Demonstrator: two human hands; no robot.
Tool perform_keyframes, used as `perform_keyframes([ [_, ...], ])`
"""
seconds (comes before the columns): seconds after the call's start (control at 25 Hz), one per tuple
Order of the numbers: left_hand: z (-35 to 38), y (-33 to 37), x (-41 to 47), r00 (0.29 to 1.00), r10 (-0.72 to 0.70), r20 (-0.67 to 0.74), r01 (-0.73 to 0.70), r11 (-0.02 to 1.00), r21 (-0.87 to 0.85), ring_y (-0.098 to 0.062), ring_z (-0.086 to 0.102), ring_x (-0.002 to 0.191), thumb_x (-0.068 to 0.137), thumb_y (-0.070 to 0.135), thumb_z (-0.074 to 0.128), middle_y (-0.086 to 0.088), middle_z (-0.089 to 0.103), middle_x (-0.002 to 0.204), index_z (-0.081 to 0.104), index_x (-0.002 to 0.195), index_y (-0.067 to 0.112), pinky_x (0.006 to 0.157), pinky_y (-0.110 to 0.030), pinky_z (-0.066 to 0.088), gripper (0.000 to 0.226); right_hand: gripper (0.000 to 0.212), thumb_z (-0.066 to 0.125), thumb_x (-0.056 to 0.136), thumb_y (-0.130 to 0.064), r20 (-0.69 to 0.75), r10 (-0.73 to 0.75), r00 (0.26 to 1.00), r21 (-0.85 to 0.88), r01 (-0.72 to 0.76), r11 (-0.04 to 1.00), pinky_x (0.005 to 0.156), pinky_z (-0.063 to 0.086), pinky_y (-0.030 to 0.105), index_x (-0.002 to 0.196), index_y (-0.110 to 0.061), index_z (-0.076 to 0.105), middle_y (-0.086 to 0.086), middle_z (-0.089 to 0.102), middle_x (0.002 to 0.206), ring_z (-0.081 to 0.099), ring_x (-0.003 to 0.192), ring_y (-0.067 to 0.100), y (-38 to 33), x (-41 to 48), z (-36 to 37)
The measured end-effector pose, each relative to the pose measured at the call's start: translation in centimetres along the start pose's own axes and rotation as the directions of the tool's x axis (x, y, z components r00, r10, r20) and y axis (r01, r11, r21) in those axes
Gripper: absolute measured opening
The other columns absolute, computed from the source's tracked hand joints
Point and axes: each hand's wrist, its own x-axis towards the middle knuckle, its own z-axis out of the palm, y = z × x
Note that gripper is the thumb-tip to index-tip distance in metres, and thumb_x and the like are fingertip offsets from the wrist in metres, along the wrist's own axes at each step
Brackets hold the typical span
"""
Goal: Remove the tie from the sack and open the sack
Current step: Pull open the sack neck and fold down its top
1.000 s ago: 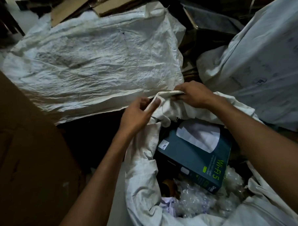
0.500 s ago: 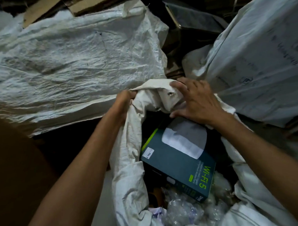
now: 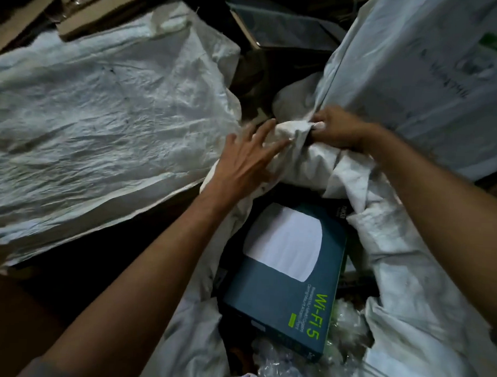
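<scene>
left hand point(image 3: 243, 159): no longer gripping; fingers now lie straight on the sack point(image 3: 308, 156) rim
right hand point(image 3: 339, 131): now pinches the rim fold

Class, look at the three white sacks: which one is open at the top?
The near sack, whose rim the right hand pinches: its mouth gapes over a blue box. The left sack lies flat; the right sack shows no opening.

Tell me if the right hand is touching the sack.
Touching. The head view shows the right hand pinching a fold of the sack at its bunched rim.
</scene>
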Motion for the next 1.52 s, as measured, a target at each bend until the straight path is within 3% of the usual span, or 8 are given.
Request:
perform_keyframes([
  [0.16,0.6,-1.4,1.1,0.992,-0.108,0.057,0.109,0.994,0.001,-0.042,0.068,0.098,0.090,0.009,0.050,-0.011,0.053,0.141,0.042,0.151,0.036,0.067,-0.045,0.047,0.067,0.069,0.076,0.078,-0.058,-0.394,-0.013,0.919,-0.288,-0.110,0.951,0.105,0.040,0.053,0.135,-0.028,0.053,0.010,0.040,0.149,0.041,0.132,0.036,-1.7,-8.1,4.7],
  [0.32,-0.9,-1.7,1.0,0.986,-0.160,-0.051,0.150,0.974,-0.169,-0.037,0.068,0.101,0.091,0.006,0.048,-0.007,0.063,0.128,0.053,0.144,0.044,0.070,-0.045,0.050,0.065,0.075,0.071,0.087,-0.023,-0.150,0.064,0.987,-0.470,-0.128,0.873,0.101,0.047,0.052,0.151,-0.041,0.037,0.011,0.032,0.159,0.048,0.131,0.042,0.0,-13.3,7.0],
  [0.56,-0.9,-4.7,2.3,0.949,-0.150,0.278,0.307,0.649,-0.696,-0.027,0.069,0.107,0.097,0.011,0.050,-0.003,0.072,0.123,0.067,0.133,0.037,0.093,-0.043,0.057,0.047,0.072,0.059,0.085,0.018,0.332,0.055,0.942,0.390,-0.190,0.901,0.109,0.047,0.035,0.127,-0.038,0.070,-0.007,0.070,0.131,0.062,0.125,0.014,8.5,-8.2,-3.5],
  [0.76,0.3,2.3,3.0,0.993,0.064,-0.104,-0.068,0.997,-0.035,-0.035,0.042,0.140,0.093,0.038,0.050,-0.006,0.044,0.157,0.048,0.148,0.033,0.109,-0.051,0.033,0.055,0.050,0.068,0.084,0.000,0.516,0.070,0.854,0.701,-0.468,0.538,0.097,0.057,0.034,0.134,-0.010,0.063,0.014,0.069,0.130,0.066,0.115,0.025,13.3,-7.9,-0.7],
  [0.92,3.6,4.6,4.4,0.977,0.171,0.131,-0.186,0.976,0.113,-0.036,0.052,0.133,0.083,0.075,0.053,-0.005,0.047,0.154,0.031,0.155,0.036,0.107,-0.056,0.038,0.085,0.028,0.055,0.091,0.002,0.487,0.152,0.860,0.801,-0.509,0.314,0.073,0.064,0.034,0.117,-0.001,0.065,0.016,0.074,0.104,0.076,0.086,0.022,15.6,-8.0,1.8],
  [1.16,6.4,0.6,7.2,0.934,0.107,0.340,-0.002,0.956,-0.295,-0.035,0.067,0.111,0.100,0.048,0.053,-0.006,0.071,0.120,0.061,0.123,0.030,0.084,-0.042,0.052,0.031,0.047,0.084,0.079,-0.020,0.055,0.150,0.987,-0.092,-0.144,0.985,0.101,0.047,0.039,0.123,-0.026,0.068,0.006,0.064,0.135,0.058,0.122,0.026,11.6,-5.1,1.2],
  [1.32,7.6,-1.5,7.6,0.919,0.114,0.379,0.085,0.878,-0.471,-0.029,0.068,0.103,0.102,0.039,0.056,-0.003,0.071,0.104,0.063,0.102,0.022,0.079,-0.036,0.047,0.018,0.072,0.071,0.079,-0.025,-0.136,-0.410,0.902,-0.587,0.260,0.766,0.110,0.033,0.053,0.148,-0.029,0.049,0.004,0.045,0.156,0.038,0.143,0.033,3.3,-7.4,6.1],
  [1.52,9.1,-2.3,6.7,0.905,0.045,0.422,0.242,0.762,-0.601,-0.026,0.065,0.097,0.090,0.055,0.064,-0.001,0.067,0.102,0.059,0.100,0.025,0.081,-0.040,0.048,0.032,0.060,0.047,0.098,-0.020,-0.064,-0.315,0.947,-0.730,0.171,0.662,0.111,0.030,0.066,0.156,-0.030,0.036,0.017,0.026,0.166,0.038,0.142,0.046,4.3,-7.6,14.0],
])
